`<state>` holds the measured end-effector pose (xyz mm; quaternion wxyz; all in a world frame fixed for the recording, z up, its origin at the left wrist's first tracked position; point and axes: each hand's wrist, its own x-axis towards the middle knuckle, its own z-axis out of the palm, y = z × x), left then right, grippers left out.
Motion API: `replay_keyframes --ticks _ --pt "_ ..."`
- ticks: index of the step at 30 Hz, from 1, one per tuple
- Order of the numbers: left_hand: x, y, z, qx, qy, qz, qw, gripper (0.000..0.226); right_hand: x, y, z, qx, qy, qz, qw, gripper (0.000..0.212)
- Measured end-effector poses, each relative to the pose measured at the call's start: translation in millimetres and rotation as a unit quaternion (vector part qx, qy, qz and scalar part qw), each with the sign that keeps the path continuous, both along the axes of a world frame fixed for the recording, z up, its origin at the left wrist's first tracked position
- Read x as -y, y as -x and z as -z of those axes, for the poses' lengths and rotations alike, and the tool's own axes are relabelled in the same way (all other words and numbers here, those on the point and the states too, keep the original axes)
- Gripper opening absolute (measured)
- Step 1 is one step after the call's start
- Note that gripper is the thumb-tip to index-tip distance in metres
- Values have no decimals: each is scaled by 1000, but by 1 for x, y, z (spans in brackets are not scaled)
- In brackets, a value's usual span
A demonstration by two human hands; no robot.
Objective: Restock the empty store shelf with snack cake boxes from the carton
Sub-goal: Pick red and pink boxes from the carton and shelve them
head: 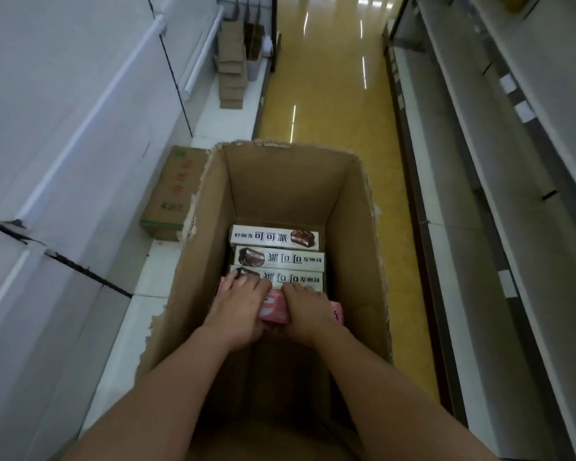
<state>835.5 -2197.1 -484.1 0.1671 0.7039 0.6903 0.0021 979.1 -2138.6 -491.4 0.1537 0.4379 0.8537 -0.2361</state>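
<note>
Glossy yellow floor [326,104] between white shelving [479,181]

Yellow aisle floor, white bottom shelves on both sides, one big carton parked in the middle.

The glossy yellow floor [330,104] runs up the aisle with light streaks on it, and the big open brown carton [356,247] with torn edges stands on it, tight against the left-hand bottom shelf [226,124]. On that white ledge sits a closed cardboard box [173,194] with red lettering and green trim, just beside the carton's far left corner. Further up the same ledge there's a stack of plain brown boxes [231,78]. The right-hand shelves [473,181] look bare, just little white tags on the edges.
</note>
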Motion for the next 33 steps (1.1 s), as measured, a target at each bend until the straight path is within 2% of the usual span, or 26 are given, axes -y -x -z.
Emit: replay_keyframes --ticks 2,4,5,8,10,12,13,16,20,23,26,28,30,32,33 --pt "5 -4 -24 6 -62 -43 997 62 1 -5 -26 -28 38 70 996 65" --pt "7 -10 -49 45 -124 -164 978 66 0 -13 -51 -74 93 168 979 54" --pt "8 -14 -65 77 -142 -240 957 69 0 -19 -67 -97 121 216 964 52" --pt "12 -25 -99 225 -108 -448 859 80 1 -40 -107 -180 205 319 907 47" --pt "16 -34 -115 366 -52 -503 781 80 4 -54 -130 -248 274 363 856 41" --pt "22 -48 -133 493 -4 -494 716 49 9 -68 -151 -306 322 393 805 40" --pt "26 -55 -144 531 21 -468 706 36 11 -75 -161 -328 341 396 787 36" --pt "27 -69 -173 583 68 -393 708 46 19 -91 -191 -367 392 380 753 18" --pt "12 -78 -203 607 70 -371 700 47 29 -103 -217 -414 387 400 720 30" --pt "3 -89 -214 601 60 -368 707 52 34 -106 -233 -430 293 426 740 18" --pt "1 -103 -215 568 43 -361 739 65 39 -97 -235 -410 136 465 773 24" --pt "5 -116 -220 571 37 -333 750 72 48 -90 -232 -430 87 494 751 44" --pt "6 -126 -226 612 73 -300 728 73 49 -96 -216 -451 81 534 711 90" --pt "13 -131 -236 625 128 -277 718 57 59 -106 -220 -461 98 569 674 120" --pt "17 -132 -239 621 147 -265 723 51 67 -113 -224 -469 119 579 657 122"
